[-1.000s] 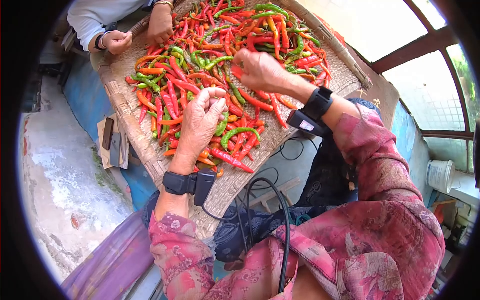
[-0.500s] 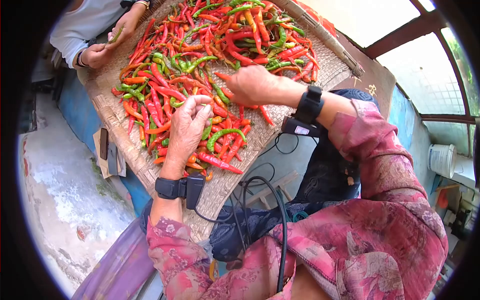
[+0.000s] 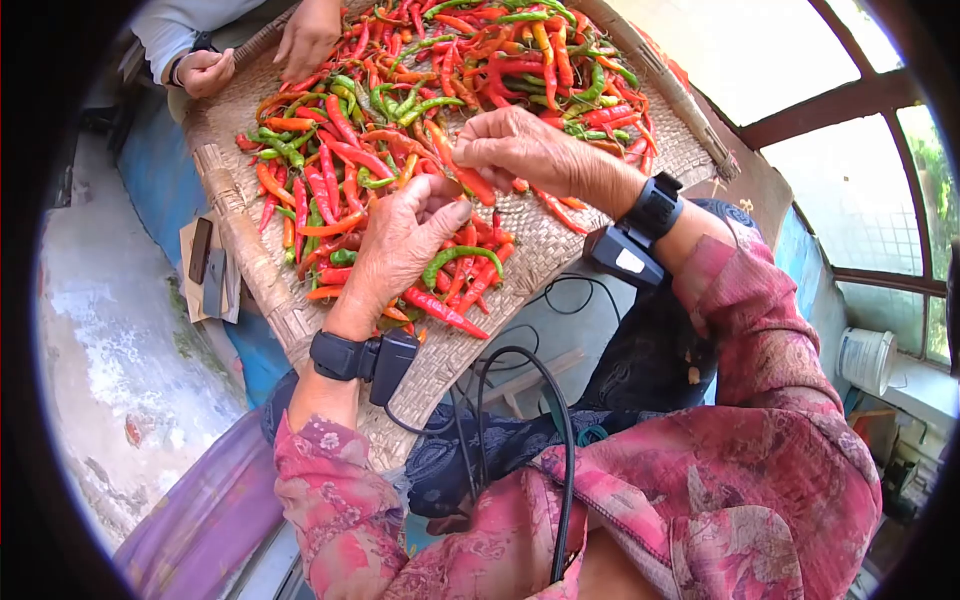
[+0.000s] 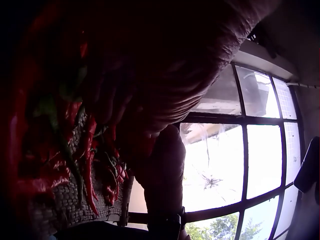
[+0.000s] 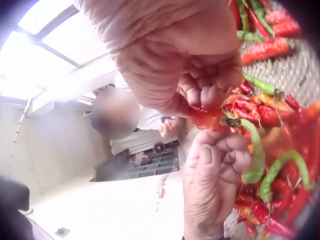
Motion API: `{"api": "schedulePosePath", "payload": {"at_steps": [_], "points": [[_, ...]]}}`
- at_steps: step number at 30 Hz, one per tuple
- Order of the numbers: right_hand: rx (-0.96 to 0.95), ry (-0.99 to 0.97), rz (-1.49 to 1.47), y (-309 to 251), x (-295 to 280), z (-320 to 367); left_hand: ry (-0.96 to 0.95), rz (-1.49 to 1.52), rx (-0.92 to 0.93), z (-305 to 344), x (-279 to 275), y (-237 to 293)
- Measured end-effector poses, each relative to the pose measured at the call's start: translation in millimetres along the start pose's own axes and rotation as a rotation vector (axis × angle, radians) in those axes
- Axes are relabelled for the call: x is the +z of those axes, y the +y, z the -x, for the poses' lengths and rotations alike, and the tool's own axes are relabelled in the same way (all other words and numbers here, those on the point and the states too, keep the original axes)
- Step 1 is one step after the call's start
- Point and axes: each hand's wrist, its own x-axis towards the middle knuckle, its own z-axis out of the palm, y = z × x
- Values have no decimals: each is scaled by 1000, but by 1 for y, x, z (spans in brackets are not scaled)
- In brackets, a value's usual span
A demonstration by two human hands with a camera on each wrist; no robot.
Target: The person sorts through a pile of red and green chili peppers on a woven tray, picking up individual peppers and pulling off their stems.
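Observation:
Between thumb and fingers, my right hand pinches a red pepper above the pile. Its dark stem end shows in the right wrist view. My left hand is right beside that pepper, fingers curled and thumb bent; its fingertips seem to touch the pepper's underside, but whether they grip it cannot be told. Below both hands lie red, orange and green peppers, among them a curved green pepper. The left wrist view is dark, with the left hand mostly in shadow.
A woven mat with a raised edge bears the peppers. Another person's hands are at its far left. Black cables hang by my lap. A white bucket stands at the right, near windows.
My right hand has turned, and its pepper is now close to my left fingertips. The other person's nearer hand has moved over the mat's far left; the green pepper formerly in those hands no longer shows.

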Motion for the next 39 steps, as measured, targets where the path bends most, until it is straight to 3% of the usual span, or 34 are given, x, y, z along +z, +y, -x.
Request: {"api": "schedulePosePath", "payload": {"at_steps": [2, 4, 8, 10, 12, 13, 16, 19, 20, 23, 24, 25, 26, 28, 29, 34, 36, 39], "points": [[-17, -33, -75, 9, 11, 0, -3, 117, 2, 1, 4, 7], [-29, 14, 3, 3, 20, 3, -58, 30, -147, 2, -1, 12], [11, 26, 107, 4, 24, -2, -57, -32, -154, 1, 2, 8], [-27, 62, 265, 4, 22, -6, 36, 14, 37, 0, 7, -1], [-24, 91, -46, -1, 19, -9, 19, -88, 28, 0, -1, -1], [-58, 109, -78, -7, 15, -9, 1, -192, 19, -1, -5, 1], [-189, 328, -157, -32, -12, -11, 21, -114, -38, 0, -3, -4], [-379, 418, -873, -28, -62, -28, 37, -139, 21, 0, 0, -8], [-366, 466, -913, -28, -66, -27, 31, -149, 46, 1, -1, -7], [-224, 342, -557, -11, -50, -37, -13, -277, 75, 3, -2, 3], [-207, 333, -207, -3, -36, -44, -12, -321, 99, 4, -1, 4], [-406, 350, 343, 14, -31, -54, -12, -315, 103, 5, 0, 4], [-335, 358, 616, 18, -21, -56, -28, -285, 88, 4, 1, 4], [-380, 315, 1149, 19, -12, -60, -25, -325, 155, 4, 3, 3], [-305, 205, 1232, 16, -13, -64, -31, -308, 160, 5, 4, 2], [-344, 116, 1434, 17, -8, -106, -15, -353, 219, 4, 3, -1], [-199, 115, 1464, 18, -5, -116, -20, -361, 234, 5, 6, -2], [-288, 32, 1488, 18, -12, -113, -29, -389, 262, 4, 7, -4]]}}
